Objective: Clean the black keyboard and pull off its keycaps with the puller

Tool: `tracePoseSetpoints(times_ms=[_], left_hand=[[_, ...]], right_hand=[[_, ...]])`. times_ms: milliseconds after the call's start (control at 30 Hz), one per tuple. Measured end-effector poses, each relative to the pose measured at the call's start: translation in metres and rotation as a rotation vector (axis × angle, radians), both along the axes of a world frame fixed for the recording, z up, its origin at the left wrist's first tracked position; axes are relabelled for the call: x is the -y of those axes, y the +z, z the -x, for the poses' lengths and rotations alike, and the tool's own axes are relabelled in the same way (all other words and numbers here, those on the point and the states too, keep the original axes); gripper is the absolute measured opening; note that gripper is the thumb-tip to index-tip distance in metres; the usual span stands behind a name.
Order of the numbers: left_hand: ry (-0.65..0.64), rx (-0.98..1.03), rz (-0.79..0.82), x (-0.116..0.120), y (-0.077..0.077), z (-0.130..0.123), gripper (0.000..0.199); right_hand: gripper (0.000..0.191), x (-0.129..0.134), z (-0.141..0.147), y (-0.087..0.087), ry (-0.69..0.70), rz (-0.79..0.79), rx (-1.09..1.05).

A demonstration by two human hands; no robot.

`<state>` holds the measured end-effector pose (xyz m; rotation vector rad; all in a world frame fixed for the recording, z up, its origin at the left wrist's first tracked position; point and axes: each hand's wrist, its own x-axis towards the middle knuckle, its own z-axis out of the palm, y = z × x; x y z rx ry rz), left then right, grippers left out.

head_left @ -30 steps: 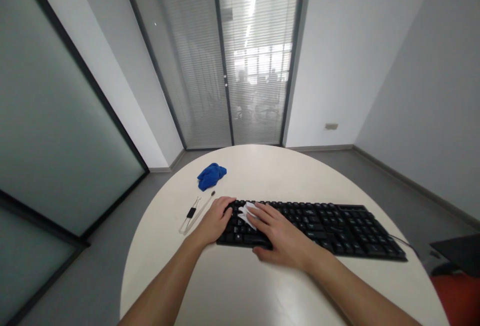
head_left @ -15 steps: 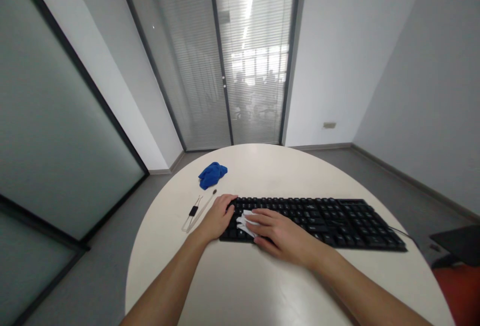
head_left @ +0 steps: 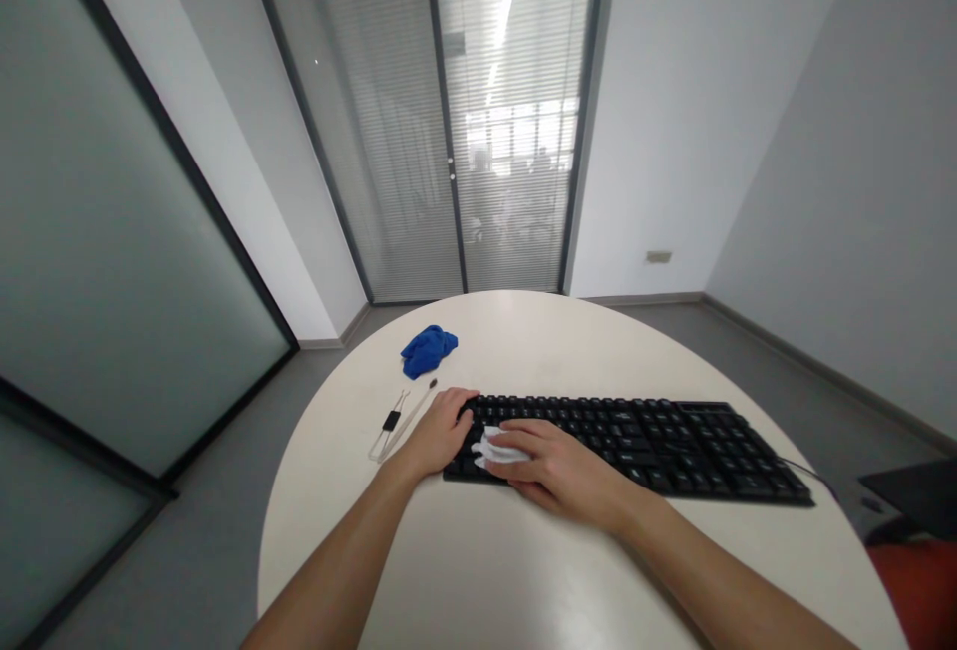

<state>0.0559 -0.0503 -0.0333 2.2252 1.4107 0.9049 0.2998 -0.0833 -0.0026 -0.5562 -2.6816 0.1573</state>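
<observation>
A black keyboard (head_left: 643,441) lies across the white round table. My left hand (head_left: 441,431) rests on the keyboard's left end, its fingers over the upper left corner and its thumb on the keys. Just to its right, my right hand (head_left: 549,466) presses a crumpled white tissue (head_left: 487,447) onto the left part of the keys, with its fingers over the tissue. Part of the tissue is hidden under those fingers.
On the table (head_left: 515,331), a blue cloth (head_left: 428,351) lies at the back left. A thin brush (head_left: 415,411) and a slim tool with a black band (head_left: 390,421) lie left of my left hand. A cable (head_left: 807,471) runs off the keyboard's right end.
The fingers of my right hand have shifted a little over the tissue, which has changed shape slightly. My left hand stays on the keyboard's left end. The view has moved slightly.
</observation>
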Motion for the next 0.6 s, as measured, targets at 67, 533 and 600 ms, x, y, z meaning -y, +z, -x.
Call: tracePoseSetpoints(times_ms=[67, 533, 600], left_hand=[[-0.002, -0.001, -0.002, -0.001, 0.000, 0.000, 0.034], [-0.027, 0.061, 0.024, 0.002, 0.000, 0.006, 0.034], [-0.044, 0.070, 0.044, 0.003, 0.000, 0.009, 0.035]], right_hand=[[0.038, -0.001, 0.000, -0.001, 0.013, -0.011, 0.014], [0.043, 0.009, 0.008, 0.005, -0.084, 0.013, 0.000], [0.044, 0.009, 0.009, 0.004, -0.157, 0.008, -0.003]])
